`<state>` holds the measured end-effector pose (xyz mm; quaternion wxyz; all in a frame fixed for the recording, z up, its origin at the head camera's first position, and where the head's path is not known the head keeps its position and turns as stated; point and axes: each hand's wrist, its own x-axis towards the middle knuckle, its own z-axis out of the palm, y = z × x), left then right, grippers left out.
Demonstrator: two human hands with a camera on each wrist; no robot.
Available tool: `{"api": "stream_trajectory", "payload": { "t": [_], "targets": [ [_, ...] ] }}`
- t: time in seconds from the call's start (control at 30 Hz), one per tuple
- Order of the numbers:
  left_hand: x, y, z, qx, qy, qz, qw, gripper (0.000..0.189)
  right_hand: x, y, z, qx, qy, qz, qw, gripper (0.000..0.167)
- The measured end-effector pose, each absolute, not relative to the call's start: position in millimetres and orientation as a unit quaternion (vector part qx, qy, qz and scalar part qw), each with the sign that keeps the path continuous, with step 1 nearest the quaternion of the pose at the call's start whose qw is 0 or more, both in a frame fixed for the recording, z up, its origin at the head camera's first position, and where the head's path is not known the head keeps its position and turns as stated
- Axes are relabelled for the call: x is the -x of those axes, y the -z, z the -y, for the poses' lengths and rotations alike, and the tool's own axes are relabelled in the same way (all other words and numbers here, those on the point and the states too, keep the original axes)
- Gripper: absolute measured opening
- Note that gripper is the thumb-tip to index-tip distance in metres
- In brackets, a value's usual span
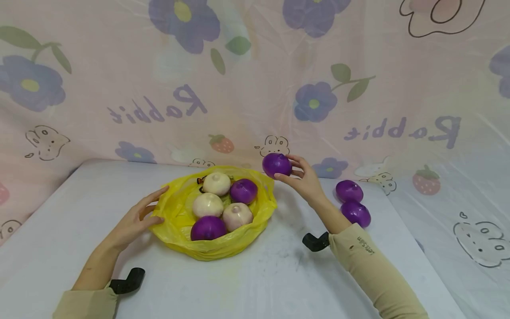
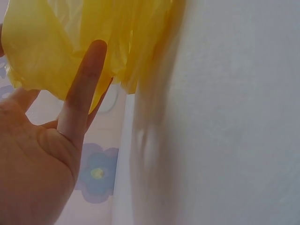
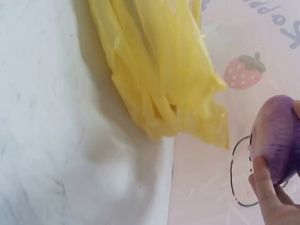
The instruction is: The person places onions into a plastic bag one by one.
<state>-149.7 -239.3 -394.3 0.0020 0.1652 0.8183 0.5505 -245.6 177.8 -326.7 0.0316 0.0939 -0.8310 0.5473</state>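
Observation:
My right hand (image 1: 300, 179) holds a glossy purple onion (image 1: 276, 165) between thumb and fingers, raised at the far right rim of a yellow plastic bag (image 1: 175, 237). In the right wrist view the same onion (image 3: 276, 140) shows at the right edge, apart from the bag (image 3: 164, 93). The bag stands with its mouth spread wide. Inside lie several onions: white ones (image 1: 208, 206) and purple ones (image 1: 208, 228). My left hand (image 1: 129, 223) touches the bag's left side, its fingers extended against the plastic (image 2: 47, 51) in the left wrist view.
Two more purple onions, one (image 1: 349, 191) behind the other (image 1: 356, 213), lie on the white table (image 1: 255, 288) beyond my right forearm. A printed cloth (image 1: 255, 75) hangs behind the table. A small orange-and-black item (image 1: 200, 180) shows inside the bag.

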Motion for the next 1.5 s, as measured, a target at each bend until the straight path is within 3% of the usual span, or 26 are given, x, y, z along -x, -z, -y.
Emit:
{"api": "stream_trajectory", "payload": {
  "t": [1.5],
  "targets": [
    [150,396,237,-0.151,-0.559,-0.815,0.003,0.068,227,333,-88,-0.268,-0.522,0.803,-0.101,0.065]
  ]
}}
